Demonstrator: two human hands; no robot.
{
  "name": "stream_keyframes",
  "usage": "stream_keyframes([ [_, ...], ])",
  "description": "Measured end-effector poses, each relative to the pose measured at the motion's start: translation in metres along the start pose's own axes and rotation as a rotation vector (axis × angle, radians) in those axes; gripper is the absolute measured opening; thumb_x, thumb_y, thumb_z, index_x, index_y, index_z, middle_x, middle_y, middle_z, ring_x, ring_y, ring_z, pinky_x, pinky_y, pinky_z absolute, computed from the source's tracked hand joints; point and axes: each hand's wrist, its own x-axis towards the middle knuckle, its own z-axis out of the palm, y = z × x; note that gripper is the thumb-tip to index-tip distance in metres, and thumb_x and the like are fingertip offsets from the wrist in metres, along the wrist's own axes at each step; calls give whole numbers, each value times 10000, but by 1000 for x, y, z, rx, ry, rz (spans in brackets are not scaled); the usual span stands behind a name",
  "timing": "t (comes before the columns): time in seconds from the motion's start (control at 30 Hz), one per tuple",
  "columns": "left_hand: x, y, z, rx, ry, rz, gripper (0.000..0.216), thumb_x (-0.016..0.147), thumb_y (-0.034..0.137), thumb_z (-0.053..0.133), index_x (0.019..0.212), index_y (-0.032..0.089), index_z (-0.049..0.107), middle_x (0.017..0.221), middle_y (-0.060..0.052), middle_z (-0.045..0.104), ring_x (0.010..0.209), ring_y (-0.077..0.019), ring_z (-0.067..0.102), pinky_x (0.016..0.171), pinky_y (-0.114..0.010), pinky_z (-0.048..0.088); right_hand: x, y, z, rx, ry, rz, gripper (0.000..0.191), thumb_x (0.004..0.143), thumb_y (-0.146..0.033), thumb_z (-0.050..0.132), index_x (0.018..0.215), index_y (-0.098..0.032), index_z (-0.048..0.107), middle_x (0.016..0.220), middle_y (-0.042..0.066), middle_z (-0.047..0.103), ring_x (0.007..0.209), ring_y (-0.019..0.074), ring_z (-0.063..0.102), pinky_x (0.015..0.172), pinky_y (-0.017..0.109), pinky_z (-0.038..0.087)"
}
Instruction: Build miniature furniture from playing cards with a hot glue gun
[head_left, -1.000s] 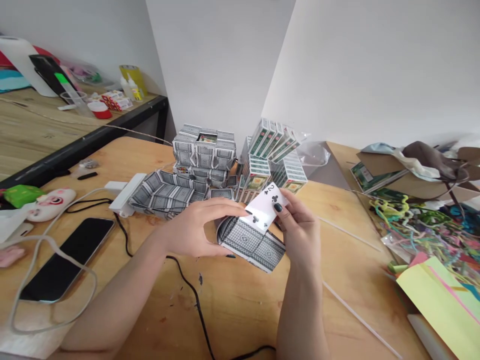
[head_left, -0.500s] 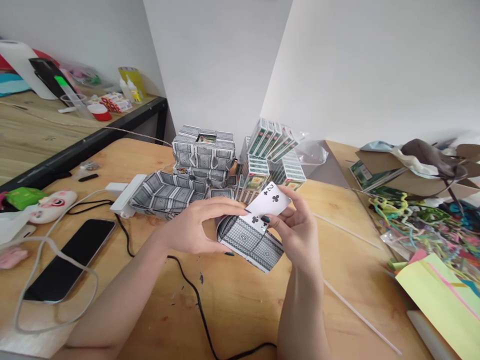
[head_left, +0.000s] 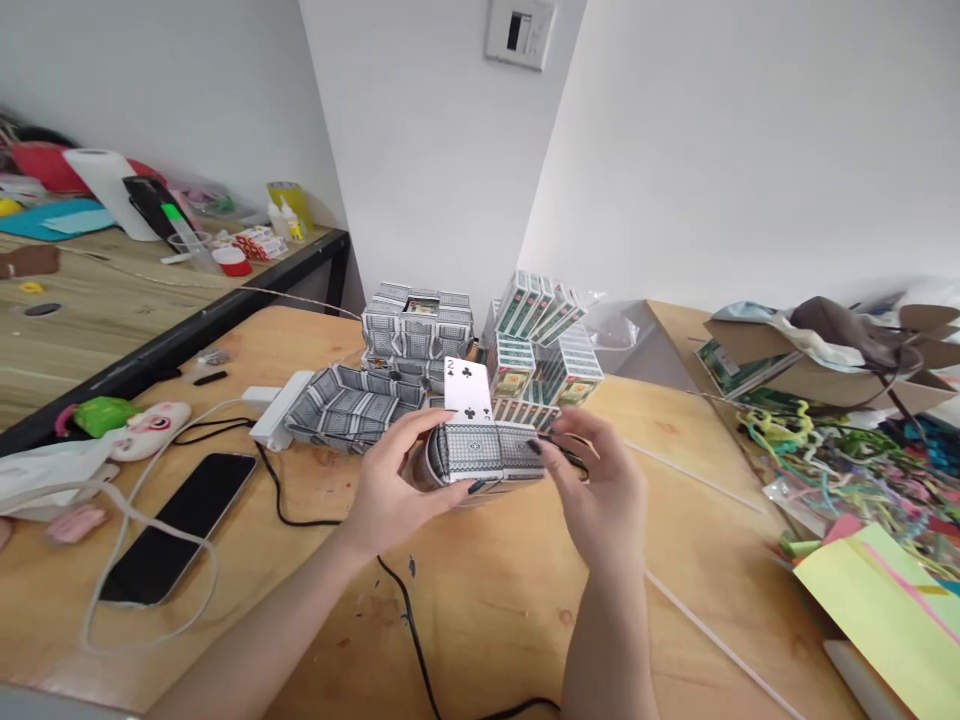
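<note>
Left hand: the left hand (head_left: pixel 394 490) holds a boxy piece covered in black-and-white patterned playing cards (head_left: pixel 480 450) by its left end, thumb along the front, fingers behind.
Piece: raised above the light wooden table (head_left: pixel 510 600), between both hands.
Card: a white two of clubs (head_left: pixel 466 385), face showing, projects beyond the piece's back edge.
Right hand: the right hand (head_left: pixel 556 430) has thumb and fingers parted, thumb tip at the piece's right end; contact unclear.
Behind: an open tray made of grey patterned cards (head_left: pixel 349 405); stacked green-and-white card boxes (head_left: pixel 514 365).
Left side: a black smartphone (head_left: pixel 184 525), lying flat.
</note>
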Motion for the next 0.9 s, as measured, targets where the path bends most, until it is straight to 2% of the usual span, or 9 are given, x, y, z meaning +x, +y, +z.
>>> stream_keyframes([
  [0.07, -9, 4, 8, 40, 149, -38, 501, 680, 218, 705, 1149, 214, 528, 1172, -91, 539, 1088, -242, 530, 930, -383, 452, -8, -2, -2, -39, -49, 118, 285, 767, -448, 611, 898, -196, 640, 834, 61, 679, 737, 188, 644, 636, 314, 542],
  [0.13, -18, 10, 18, 50, 286, -82, 503, 688, 222, 704, 1149, 215, 504, 1159, -94, 522, 1100, -245, 510, 932, -390, 445, -18, -1, 1, -72, -204, 222, 305, 785, -468, 580, 876, -189, 666, 798, 71, 693, 698, 203, 650, 585, 312, 535],
  [0.2, -29, 16, 27, 27, 311, -134, 529, 685, 218, 713, 1159, 230, 477, 1193, -99, 474, 1143, -250, 468, 958, -395, 421, -30, 3, 9, -49, -303, 272, 359, 797, -469, 564, 1014, -200, 661, 934, 90, 703, 840, 247, 661, 667, 350, 545],
  [0.33, -55, 26, 36, -158, 245, -212, 537, 700, 212, 702, 1178, 260, 463, 1227, -97, 422, 1171, -260, 445, 983, -400, 395, -53, 14, 30, 96, -254, 315, 546, 846, -464, 488, 1329, -212, 451, 1341, 72, 496, 1247, 256, 447, 961, 405, 441],
  [0.47, -69, 29, 31, -513, 197, -356, 268, 813, 245, 578, 1072, 266, 512, 1115, -61, 524, 1013, -208, 557, 897, -352, 447, -62, 15, 43, 221, -206, 458, 621, 870, -499, 412, 1402, -189, 329, 1468, 45, 286, 1356, 229, 252, 1077, 410, 304],
  [0.57, -71, 25, 25, -584, 220, -429, 161, 806, 269, 583, 962, 248, 549, 941, -33, 592, 922, -195, 575, 842, -317, 452, -57, 7, 49, 247, -207, 387, 686, 860, -488, 448, 1439, -196, 226, 1487, 37, 235, 1375, 211, 195, 1117, 406, 216],
  [0.67, -72, 18, 23, -663, 222, -414, 125, 752, 256, 622, 854, 230, 554, 803, -8, 584, 808, -178, 568, 772, -302, 452, -52, -1, 53, 248, -217, 298, 695, 862, -444, 469, 1449, -214, 177, 1490, 28, 237, 1375, 194, 204, 1120, 402, 215],
  [0.8, -69, 9, 28, -885, 255, -504, 104, 691, 170, 615, 709, 210, 521, 720, 17, 584, 755, -153, 562, 695, -273, 447, -54, 1, 54, 241, -224, 257, 600, 870, -370, 459, 1423, -237, 267, 1483, 16, 268, 1369, 190, 227, 1123, 417, 205],
  [0.9, -58, 4, 31, -963, 327, -719, 202, 655, 159, 634, 844, 221, 598, 801, 11, 652, 805, -172, 601, 718, -298, 467, -57, 4, 53, 226, -205, 222, 505, 867, -321, 443, 1365, -251, 394, 1455, 19, 334, 1360, 201, 256, 1115, 435, 219],
])
